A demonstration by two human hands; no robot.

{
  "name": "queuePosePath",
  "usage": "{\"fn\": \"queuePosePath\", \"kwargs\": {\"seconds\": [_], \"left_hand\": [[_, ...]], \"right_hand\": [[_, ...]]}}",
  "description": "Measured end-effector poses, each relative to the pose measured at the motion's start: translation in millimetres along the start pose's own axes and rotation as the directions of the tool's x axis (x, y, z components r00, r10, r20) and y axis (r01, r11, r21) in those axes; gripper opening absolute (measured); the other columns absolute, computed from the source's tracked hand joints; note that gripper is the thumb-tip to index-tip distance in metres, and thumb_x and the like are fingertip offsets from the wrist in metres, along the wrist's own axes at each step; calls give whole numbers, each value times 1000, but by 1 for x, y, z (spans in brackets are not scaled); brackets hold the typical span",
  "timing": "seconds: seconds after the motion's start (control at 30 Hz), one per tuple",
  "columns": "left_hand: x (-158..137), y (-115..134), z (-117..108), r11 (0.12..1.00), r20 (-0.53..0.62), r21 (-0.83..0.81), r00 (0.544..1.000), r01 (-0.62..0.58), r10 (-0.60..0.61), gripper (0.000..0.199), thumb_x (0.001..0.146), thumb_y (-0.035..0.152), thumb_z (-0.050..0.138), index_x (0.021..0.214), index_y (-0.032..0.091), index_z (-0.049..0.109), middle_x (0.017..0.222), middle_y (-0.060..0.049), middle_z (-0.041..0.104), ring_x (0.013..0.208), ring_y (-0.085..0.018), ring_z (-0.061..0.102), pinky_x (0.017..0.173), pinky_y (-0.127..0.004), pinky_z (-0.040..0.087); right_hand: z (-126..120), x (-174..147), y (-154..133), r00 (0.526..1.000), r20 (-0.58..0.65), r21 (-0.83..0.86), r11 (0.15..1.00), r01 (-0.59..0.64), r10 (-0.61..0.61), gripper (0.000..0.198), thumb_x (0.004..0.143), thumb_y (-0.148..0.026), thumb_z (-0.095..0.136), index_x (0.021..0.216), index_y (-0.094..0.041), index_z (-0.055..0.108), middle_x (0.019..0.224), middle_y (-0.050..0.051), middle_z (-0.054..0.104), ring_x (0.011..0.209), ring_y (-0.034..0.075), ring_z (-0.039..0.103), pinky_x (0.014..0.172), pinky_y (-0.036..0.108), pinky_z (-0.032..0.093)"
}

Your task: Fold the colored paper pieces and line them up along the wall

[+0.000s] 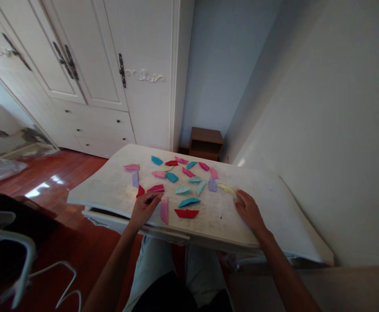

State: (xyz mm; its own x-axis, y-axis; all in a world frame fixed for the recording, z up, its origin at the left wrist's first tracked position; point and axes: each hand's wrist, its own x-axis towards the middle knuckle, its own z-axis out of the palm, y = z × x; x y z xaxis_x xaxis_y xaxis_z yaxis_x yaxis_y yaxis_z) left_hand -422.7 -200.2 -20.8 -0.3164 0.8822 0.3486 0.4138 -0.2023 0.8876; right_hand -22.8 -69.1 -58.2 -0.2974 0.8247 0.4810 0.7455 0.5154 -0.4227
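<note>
Dim, soft daylight seems to come from the left, glaring off the wooden floor (43, 186). The table (273, 203) looks muted. Wide-lens bending curves the wardrobe (88, 65) and wall; the chair (17, 260) is blurred.

Folded paper pieces (189, 213) crowd the table (273, 203) centre; its right side and near edge lie bare.

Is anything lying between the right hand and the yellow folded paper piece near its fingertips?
Nothing visible does. The right hand rests flat on the white table, and its fingertips reach the near end of the yellow folded paper piece. The purple piece lies beyond it, not between.
</note>
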Motion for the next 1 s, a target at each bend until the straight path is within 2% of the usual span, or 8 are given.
{"fn": "queuePosePath", "kwargs": {"seconds": [0.13, 0.23, 0.37, 0.53, 0.63, 0.73, 0.83, 1.0], "left_hand": [[1, 1, 0, 1000, -17, 15, 1000, -3, 3, 28, 80, 42, 63, 90, 18, 75, 86, -7, 76, 74, -20, 69, 70, -33, 57], [1, 2, 1, 1000, -41, 9, 999, 4, -4, 28, 80, 42, 63, 89, 18, 75, 84, -6, 76, 73, -20, 69, 68, -32, 57], [0, 2, 2, 1000, -53, 1, 998, 26, -26, 29, 80, 42, 63, 89, 17, 75, 84, -7, 76, 72, -19, 69, 67, -31, 56], [0, -1, 2, 1000, -64, 3, 998, 22, -22, 30, 80, 42, 63, 90, 16, 75, 83, -7, 76, 72, -18, 68, 66, -29, 56], [1, -1, 3, 1000, -67, -1, 998, 20, -20, 30, 80, 41, 63, 90, 16, 75, 82, -7, 76, 71, -18, 68, 65, -28, 55], [1, -1, 3, 1000, -67, -11, 997, 26, -27, 30, 81, 41, 63, 91, 15, 75, 82, -7, 76, 70, -18, 67, 64, -28, 55], [1, -1, 4, 999, -65, -28, 997, 46, -48, 30, 81, 41, 63, 91, 15, 75, 82, -7, 76, 69, -18, 67, 62, -27, 54], [1, -3, 4, 995, -66, -49, 994, 89, -92, 32, 79, 42, 64, 92, 14, 75, 80, -7, 75, 68, -17, 66, 58, -25, 52]], "right_hand": [[5, 8, -9, 995, 48, -13, 996, 87, -87, 41, 91, -35, 48, 125, -17, 63, 126, 14, 64, 119, 29, 58, 104, 53, 45], [5, 10, -24, 980, 90, -30, 983, 179, -176, 35, 93, -31, 44, 116, -18, 68, 121, 13, 67, 116, 27, 60, 103, 51, 46], [-2, -2, -42, 971, 86, -67, 971, 229, -223, 32, 94, -27, 43, 107, -16, 71, 121, 15, 66, 116, 26, 60, 103, 47, 47], [-9, -22, -61, 986, 56, -184, 969, 167, -159, 26, 93, -28, 46, 93, -19, 70, 113, 14, 69, 107, 27, 62, 95, 46, 50], [-10, -34, -72, 996, 2, -286, 954, 86, -89, 25, 93, -26, 45, 92, -17, 69, 105, 15, 71, 99, 27, 63, 91, 44, 49], [-10, -42, -81, 996, -35, -330, 942, 64, -80, 23, 93, -24, 46, 93, -17, 68, 101, 14, 71, 95, 26, 63, 88, 41, 48], [-9, -47, -90, 993, -45, -298, 950, 89, -108, 22, 93, -25, 46, 90, -19, 67, 100, 13, 71, 93, 25, 62, 86, 40, 47], [-4, -51, -101, 985, 23, -141, 975, 172, -171, 20, 93, -26, 48, 88, -17, 66, 103, 12, 68, 98, 25, 59, 90, 41, 47]]}}
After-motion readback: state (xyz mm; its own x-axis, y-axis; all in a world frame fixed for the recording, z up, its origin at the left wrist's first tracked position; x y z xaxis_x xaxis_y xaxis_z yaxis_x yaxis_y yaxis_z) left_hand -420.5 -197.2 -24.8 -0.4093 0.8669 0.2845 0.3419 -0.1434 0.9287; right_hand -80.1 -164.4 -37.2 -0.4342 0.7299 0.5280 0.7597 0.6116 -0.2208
